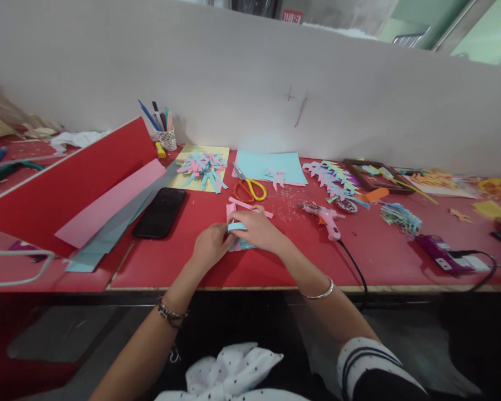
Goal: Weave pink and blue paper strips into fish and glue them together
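My left hand [211,244] and my right hand [256,228] meet over the red table [171,267] near its front edge. Between their fingertips is a light blue paper strip [236,226], bent or folded; both hands pinch it. Pink paper strips [250,207] lie just behind and under the fingers, and more blue and pink paper shows partly beneath my right hand. Scissors [250,189] with red and yellow handles rest a little beyond. A blue paper sheet [271,164] lies behind them with small paper pieces on it.
To the left are a black phone [160,213], long paper strips [112,203] and a leaning red board [75,178]. A pink glue gun [328,219] with its cord, a purple power strip [440,254] and a blue tassel [401,218] lie right. A pen cup [167,138] stands by the white partition.
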`<state>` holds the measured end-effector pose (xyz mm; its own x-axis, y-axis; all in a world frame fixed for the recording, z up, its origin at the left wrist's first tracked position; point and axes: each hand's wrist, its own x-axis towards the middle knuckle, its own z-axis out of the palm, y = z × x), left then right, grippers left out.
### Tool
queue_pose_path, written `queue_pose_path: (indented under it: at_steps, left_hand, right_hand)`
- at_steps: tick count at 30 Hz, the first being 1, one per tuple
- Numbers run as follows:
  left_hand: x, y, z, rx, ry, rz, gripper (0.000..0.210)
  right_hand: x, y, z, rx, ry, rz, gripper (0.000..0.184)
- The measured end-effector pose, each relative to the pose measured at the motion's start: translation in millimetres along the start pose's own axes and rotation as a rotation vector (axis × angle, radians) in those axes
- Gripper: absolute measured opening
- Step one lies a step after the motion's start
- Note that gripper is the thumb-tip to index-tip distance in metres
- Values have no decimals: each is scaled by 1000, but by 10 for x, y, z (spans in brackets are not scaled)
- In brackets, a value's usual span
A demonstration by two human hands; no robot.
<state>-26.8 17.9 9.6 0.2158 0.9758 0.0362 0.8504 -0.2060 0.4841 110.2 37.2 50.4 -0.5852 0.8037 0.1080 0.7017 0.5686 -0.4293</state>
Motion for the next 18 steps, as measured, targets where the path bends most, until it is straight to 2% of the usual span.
queue_pose_path:
  at_steps: [5, 7, 11, 18]
  left_hand:
    - [6, -41, 32, -34, -8, 26, 37]
    - [9, -45, 32, -39, -13, 37, 40]
    - [20, -38, 28, -40, -20, 54, 41]
    - [25, -15, 43, 58, 4, 27, 40]
  right_hand:
    - [-308, 52, -69, -30, 201, 194, 16]
    - [-482, 87, -36, -72, 174, 217, 19]
    - [-725, 168, 120, -73, 30, 236, 25]
    - [-720, 224, 177, -74, 49, 315, 22]
